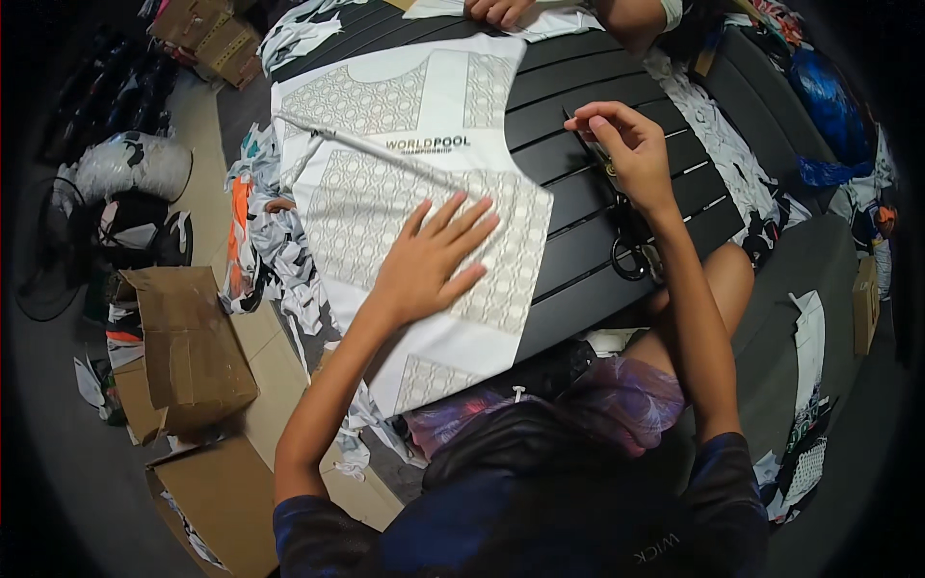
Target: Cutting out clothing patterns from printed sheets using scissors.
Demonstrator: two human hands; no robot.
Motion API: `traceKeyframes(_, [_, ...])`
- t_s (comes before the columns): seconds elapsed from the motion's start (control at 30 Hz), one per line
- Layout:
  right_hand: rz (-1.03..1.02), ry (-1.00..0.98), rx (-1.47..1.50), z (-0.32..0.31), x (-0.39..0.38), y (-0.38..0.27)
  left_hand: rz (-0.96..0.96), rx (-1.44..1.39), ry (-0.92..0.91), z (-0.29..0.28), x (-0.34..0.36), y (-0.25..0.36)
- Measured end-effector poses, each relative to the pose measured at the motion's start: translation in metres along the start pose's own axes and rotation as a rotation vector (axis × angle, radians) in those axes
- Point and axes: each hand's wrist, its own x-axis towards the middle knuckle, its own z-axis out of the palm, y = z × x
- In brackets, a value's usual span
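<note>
Black slatted table (617, 144) runs from 11 o'clock to 3 o'clock; its near edge cuts diagonally toward the person's lap at 5 o'clock. Bare slats lie open between the two hands and beyond the right hand toward 2 o'clock.

White fabric panel (414, 193) lies flat on the table at centre-left, patterned with grey honeycomb blocks and a line of dark print near its upper middle. Its lower end hangs over the near table edge at 6 o'clock; its right edge curves inward around 1 o'clock. A fold line crosses it diagonally from 10 o'clock.

Left hand (434, 255) open, fingers spread, palm pressed flat on the panel at centre.

Right hand (626, 144) at 1 o'clock, fingertips pinched together around the top of black scissors (621, 222) that lie along the slats under the wrist, handle loops toward 4 o'clock.

Another person's hand (496, 10) rests on cloth at 12 o'clock, at the far table edge.

Floor at 8 o'clock: open cardboard boxes (188, 347), one holding printed scraps. Fabric offcuts (270, 241) piled along the table's left edge at 9 o'clock. More scraps at 3 and 4 o'clock.
</note>
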Motion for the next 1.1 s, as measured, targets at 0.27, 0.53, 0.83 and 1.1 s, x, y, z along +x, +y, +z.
traceKeyframes(0.27, [0.033, -0.161, -0.097, 0.017, 0.004, -0.007, 0.115, -0.174, -0.195, -0.025, -0.098, 0.032])
traceKeyframes(0.53, [-0.266, -0.566, -0.430, 0.084, -0.030, 0.006, -0.417, -0.609, 0.140, -0.055, -0.153, -0.021])
traceKeyframes(0.83, [-0.214, -0.657, -0.764, 0.091, -0.089, -0.018, -0.606, 0.157, 0.258, -0.015, -0.022, -0.206])
traceKeyframes(1.1, [-0.050, -0.578, -0.868, 0.080, -0.123, -0.045, -0.374, 0.032, 0.163, 0.002, 0.125, -0.189])
